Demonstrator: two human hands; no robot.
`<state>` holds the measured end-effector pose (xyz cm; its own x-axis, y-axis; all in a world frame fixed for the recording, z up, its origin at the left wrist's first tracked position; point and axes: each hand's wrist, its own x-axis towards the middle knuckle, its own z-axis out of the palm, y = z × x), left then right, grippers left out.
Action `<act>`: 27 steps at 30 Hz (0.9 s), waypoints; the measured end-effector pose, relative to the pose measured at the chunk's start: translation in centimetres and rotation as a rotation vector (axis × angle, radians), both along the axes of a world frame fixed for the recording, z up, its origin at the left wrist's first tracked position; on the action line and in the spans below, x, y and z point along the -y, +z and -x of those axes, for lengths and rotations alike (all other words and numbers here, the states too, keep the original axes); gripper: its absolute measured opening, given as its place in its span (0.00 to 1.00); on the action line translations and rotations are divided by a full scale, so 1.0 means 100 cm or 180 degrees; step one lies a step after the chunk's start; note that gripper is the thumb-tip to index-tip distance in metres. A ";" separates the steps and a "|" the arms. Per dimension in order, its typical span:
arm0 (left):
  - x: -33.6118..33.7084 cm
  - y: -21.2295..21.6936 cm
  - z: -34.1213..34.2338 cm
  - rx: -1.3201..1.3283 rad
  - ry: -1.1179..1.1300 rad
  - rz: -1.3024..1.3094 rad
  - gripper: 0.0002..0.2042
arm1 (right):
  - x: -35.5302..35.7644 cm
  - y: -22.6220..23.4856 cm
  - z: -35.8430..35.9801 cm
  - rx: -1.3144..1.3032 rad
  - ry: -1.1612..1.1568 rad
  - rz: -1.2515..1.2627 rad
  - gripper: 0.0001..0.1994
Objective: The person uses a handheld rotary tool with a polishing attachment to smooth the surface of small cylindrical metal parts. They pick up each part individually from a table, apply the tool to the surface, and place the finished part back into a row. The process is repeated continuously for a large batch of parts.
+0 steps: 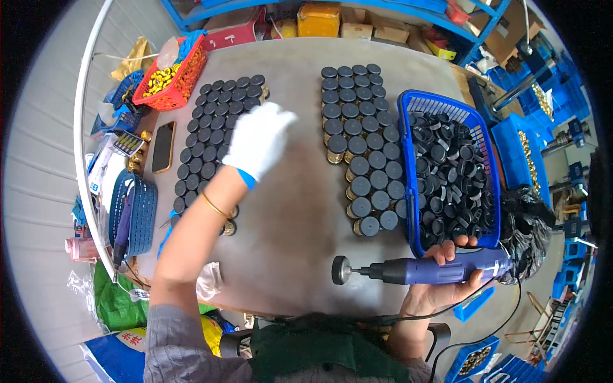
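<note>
White glove: left hand (258, 140) wears it, blurred, hovering over the left block of capped jars (214, 121). Fingers look loosely spread, gripping nothing afaict, but blur makes it hard to be sure.
Right hand: bare right hand (447, 281) wrapped around the purple rotary tool (440, 268), thumb on top, palm under the body. Firm grasp.
Tool spot: low on the worktop (287, 210) edge, close to the person's body, round disc tip (341, 270) pointing toward the left arm, cord trailing off below the right wrist.
Handling: prob light-ish but stiff plastic w/ a motor, so hold mid-body like now, away from the disc and shaft. Cord could snag imo.
Jars: small gold jars w/ black caps. Second block of capped jars (361, 140) sits just beyond and a bit left of the right hand. Look hard, smooth, easy to tip in rows; take one by the cap or sides.
Basket: blue basket (476, 127) of loose black caps right above the right hand, touching that second block.
Other stuff: red basket (185, 86) and a phone (163, 147) beyond/left of the left hand.
</note>
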<state>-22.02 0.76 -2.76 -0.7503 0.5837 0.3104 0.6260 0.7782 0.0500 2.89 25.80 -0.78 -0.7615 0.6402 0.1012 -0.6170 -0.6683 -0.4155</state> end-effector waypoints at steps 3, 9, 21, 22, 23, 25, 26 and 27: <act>-0.049 0.018 -0.039 0.0889 -0.0315 -0.0332 0.16 | 0.006 0.005 0.000 0.0099 0.0013 -0.0043 0.26; -0.053 -0.009 -0.050 0.1879 0.0281 -0.1288 0.16 | -0.003 0.013 -0.015 -0.0014 -0.0166 -0.0075 0.26; -0.027 0.022 -0.210 0.3823 -0.0482 -0.0433 0.16 | -0.011 0.000 -0.018 -0.0299 0.0245 0.0183 0.23; -0.029 0.022 -0.214 0.3627 -0.0522 -0.0329 0.16 | -0.011 0.001 -0.021 -0.0294 0.0297 0.0155 0.23; -0.031 0.025 -0.216 0.3417 -0.0568 -0.0212 0.16 | -0.011 0.000 -0.022 -0.0321 0.0300 0.0162 0.22; -0.032 0.024 -0.219 0.3121 -0.0576 -0.0102 0.15 | -0.011 -0.003 -0.023 -0.0374 0.0304 0.0176 0.22; -0.033 0.021 -0.220 0.3027 -0.0542 -0.0109 0.15 | -0.011 -0.006 -0.024 -0.0321 0.0263 0.0185 0.22; -0.033 0.019 -0.221 0.2935 -0.0508 -0.0116 0.15 | -0.012 -0.009 -0.024 -0.0268 0.0223 0.0194 0.22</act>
